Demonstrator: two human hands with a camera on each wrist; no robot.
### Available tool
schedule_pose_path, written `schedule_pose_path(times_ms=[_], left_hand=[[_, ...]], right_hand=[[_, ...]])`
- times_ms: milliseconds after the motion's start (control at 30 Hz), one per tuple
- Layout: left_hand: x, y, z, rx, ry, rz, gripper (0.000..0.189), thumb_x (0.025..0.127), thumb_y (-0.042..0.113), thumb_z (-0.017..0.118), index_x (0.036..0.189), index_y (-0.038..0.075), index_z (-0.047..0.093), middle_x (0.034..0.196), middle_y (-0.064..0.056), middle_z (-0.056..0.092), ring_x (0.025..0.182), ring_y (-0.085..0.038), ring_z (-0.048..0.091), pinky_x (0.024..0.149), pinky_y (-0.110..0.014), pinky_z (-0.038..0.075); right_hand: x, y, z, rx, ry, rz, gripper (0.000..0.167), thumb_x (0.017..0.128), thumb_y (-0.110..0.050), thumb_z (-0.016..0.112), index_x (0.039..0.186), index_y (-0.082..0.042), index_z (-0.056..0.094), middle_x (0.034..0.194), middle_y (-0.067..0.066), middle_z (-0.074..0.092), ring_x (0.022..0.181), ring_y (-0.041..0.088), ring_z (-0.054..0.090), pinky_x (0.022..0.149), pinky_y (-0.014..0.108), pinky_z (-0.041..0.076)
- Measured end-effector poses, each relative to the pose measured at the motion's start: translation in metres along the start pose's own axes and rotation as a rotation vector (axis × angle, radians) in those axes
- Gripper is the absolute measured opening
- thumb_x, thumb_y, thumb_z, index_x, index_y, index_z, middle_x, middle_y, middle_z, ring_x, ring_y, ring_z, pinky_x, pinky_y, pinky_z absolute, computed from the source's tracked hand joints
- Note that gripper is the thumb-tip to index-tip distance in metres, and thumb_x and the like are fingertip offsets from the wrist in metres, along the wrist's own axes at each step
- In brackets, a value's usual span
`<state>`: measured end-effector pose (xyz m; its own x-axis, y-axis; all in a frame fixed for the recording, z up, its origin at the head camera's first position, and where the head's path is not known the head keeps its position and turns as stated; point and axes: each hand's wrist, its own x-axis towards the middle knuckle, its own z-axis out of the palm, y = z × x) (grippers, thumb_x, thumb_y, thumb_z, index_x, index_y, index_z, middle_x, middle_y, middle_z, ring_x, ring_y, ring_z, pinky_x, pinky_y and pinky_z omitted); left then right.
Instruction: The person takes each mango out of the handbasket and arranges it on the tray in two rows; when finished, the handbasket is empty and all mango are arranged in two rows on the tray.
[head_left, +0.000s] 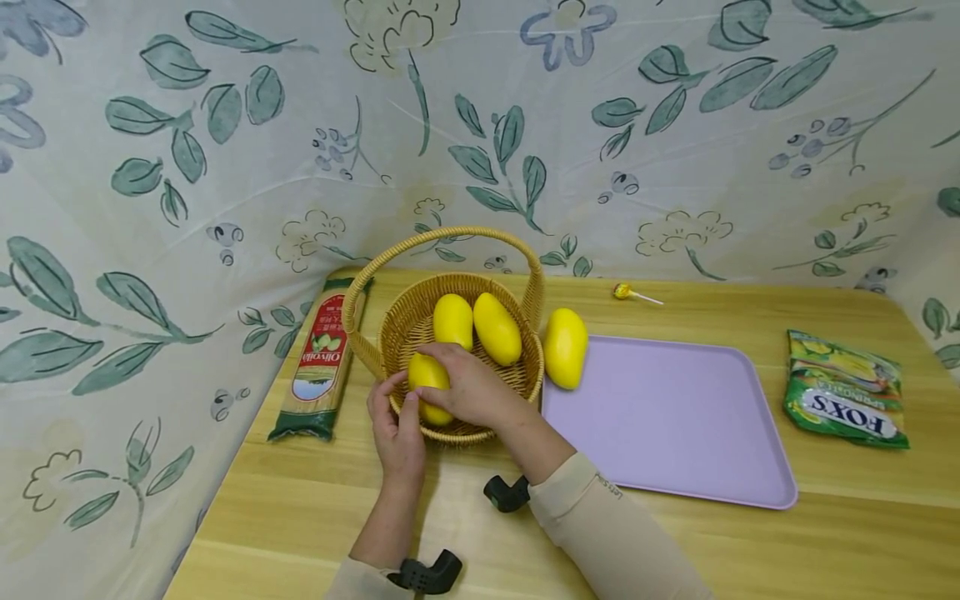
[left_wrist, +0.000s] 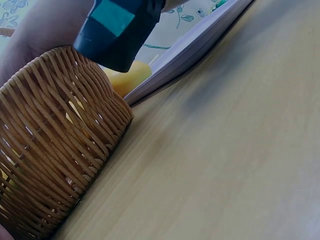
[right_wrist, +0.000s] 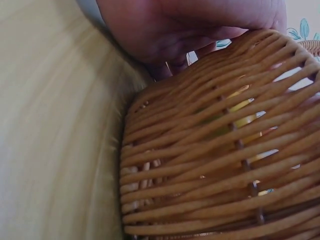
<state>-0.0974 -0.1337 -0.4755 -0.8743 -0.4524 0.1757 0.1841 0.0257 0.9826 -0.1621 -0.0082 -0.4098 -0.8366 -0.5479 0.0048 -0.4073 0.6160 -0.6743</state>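
A round wicker basket [head_left: 461, 283] with a tall arched handle stands on the table. My right hand [head_left: 468, 387] reaches over its near rim and grips a yellow mango [head_left: 427, 375], the thumb across the fruit. At the basket's near left rim is my left hand [head_left: 399, 437], fingers curled at the outer side and thumb near the held mango. Two more mangoes, one upright [head_left: 453, 318] and one slanted [head_left: 497, 329], lie in the basket's far half. Woven basket wall [left_wrist: 55, 135] fills much of the left wrist view; a hand [right_wrist: 200, 25] overhangs the basket in the right wrist view.
Another mango [head_left: 566, 348] lies right of the basket, against a lilac tray [head_left: 667, 417]. A pasta packet [head_left: 322, 358] is to the left. A lollipop [head_left: 626, 292] lies at the back, and a green Fox's candy bag [head_left: 846, 390] at the far right.
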Motion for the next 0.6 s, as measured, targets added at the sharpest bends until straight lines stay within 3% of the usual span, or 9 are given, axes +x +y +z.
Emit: schedule_pose_path(times_ms=[433,600], left_hand=[[-0.0006,0.0008,-0.0003,0.021,-0.004,-0.026,0.033,0.099,0.005,0.051,0.131,0.003,0.057,0.152,-0.012,0.035,0.151,-0.021,0.025,0.122,-0.045,0.025],[-0.001,0.0018,-0.0002,0.019,-0.003,-0.036,0.032,0.099,0.006,0.051,0.131,0.005,0.058,0.152,-0.009,0.036,0.149,-0.018,0.027,0.118,-0.033,0.028]], right_hand=[[0.0013,0.0009,0.0018,-0.022,-0.014,-0.009,0.067,0.094,-0.035,0.074,0.152,-0.013,0.047,0.156,0.009,0.048,0.144,0.026,0.046,0.118,0.044,0.039],[0.001,0.0003,0.0009,-0.023,-0.015,-0.019,0.066,0.094,-0.032,0.073,0.152,-0.012,0.047,0.157,0.009,0.047,0.145,0.027,0.046,0.118,0.044,0.039]])
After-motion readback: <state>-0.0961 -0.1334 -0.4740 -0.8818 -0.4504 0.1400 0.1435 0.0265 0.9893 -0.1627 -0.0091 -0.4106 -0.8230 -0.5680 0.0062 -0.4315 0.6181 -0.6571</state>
